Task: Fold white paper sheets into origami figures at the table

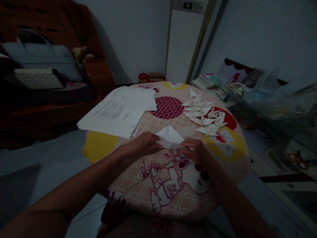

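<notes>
The small folded piece of white paper lies directly between the two hands, so neither is nearer: the left hand pinches its left end and the right hand its right end, both with fingers curled onto the near edge. Its longer line appears to run crosswise, from one hand to the other, while a creased peak points away from the person, beyond the fingers. How many layers are caught in each grip I cannot tell (the light is dim and the fingers cover the ends).

Under the hands is a rounded surface, covered with a pink cloth printed with cartoon figures and coloured discs. Beyond the left hand, and to its left, rests a thick stack of white printed sheets. Beyond the right hand, a little to its right, a cluster of white folded-paper birds sits closely packed.

Farther out to the right of the hands, a glass-topped stand bears a clear plastic bag; well away to the left, a pale grey handbag rests on a reddish-brown wooden bench. Straight ahead, past the surface, rises a tall white cabinet-like appliance.
</notes>
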`<state>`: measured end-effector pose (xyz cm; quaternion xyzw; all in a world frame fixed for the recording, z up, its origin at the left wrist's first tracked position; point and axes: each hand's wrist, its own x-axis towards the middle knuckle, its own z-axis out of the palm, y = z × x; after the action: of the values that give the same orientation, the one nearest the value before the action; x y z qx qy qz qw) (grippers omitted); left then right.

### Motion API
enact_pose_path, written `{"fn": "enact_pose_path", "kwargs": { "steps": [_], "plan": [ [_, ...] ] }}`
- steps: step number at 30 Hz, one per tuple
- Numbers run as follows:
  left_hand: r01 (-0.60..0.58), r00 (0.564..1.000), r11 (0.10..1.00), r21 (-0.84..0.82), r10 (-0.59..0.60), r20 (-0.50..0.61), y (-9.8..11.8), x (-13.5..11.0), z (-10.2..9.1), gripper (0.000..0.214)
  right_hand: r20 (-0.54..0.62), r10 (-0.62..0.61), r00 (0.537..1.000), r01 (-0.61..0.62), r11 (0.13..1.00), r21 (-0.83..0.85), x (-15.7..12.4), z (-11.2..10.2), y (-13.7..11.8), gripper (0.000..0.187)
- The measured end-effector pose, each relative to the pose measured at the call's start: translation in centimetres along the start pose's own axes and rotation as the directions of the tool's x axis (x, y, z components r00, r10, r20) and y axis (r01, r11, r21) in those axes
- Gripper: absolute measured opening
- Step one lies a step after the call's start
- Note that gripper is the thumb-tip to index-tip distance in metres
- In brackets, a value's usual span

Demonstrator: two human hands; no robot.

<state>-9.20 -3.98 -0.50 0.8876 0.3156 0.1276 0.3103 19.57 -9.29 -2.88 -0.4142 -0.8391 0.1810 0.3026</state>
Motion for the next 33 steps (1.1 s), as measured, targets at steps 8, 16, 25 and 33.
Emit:
{"fn": "enact_pose_path", "kwargs": {
  "steps": [8, 16, 25, 33],
  "plan": [
    [0.303, 0.933, 0.946, -0.116, -0.320, -0.165, -2.0, 1.2, 0.7, 0.028, -0.168, 0.401, 0.900, -0.368, 0.909, 0.197, 0.7, 1.3, 0.9, 0.037],
    [0.296, 0.909, 0.955, -0.010, -0.285, -0.304, -1.6, 0.6, 1.7, 0.066, -0.193, 0.303, 0.933, -0.317, 0.947, -0.050, 0.7, 1.8, 1.2, 0.029],
    [0.247, 0.963, 0.952, 0.183, -0.221, -0.152, -2.1, 0.9, 2.0, 0.047, -0.152, 0.280, 0.948, -0.302, 0.942, -0.146, 0.8, 1.8, 1.5, 0.030],
    [0.302, 0.950, 0.924, 0.236, -0.270, -0.160, -1.6, 1.3, 1.4, 0.044, -0.137, 0.330, 0.934, -0.349, 0.926, -0.144, 1.0, 1.7, 1.1, 0.034]
  ]
}}
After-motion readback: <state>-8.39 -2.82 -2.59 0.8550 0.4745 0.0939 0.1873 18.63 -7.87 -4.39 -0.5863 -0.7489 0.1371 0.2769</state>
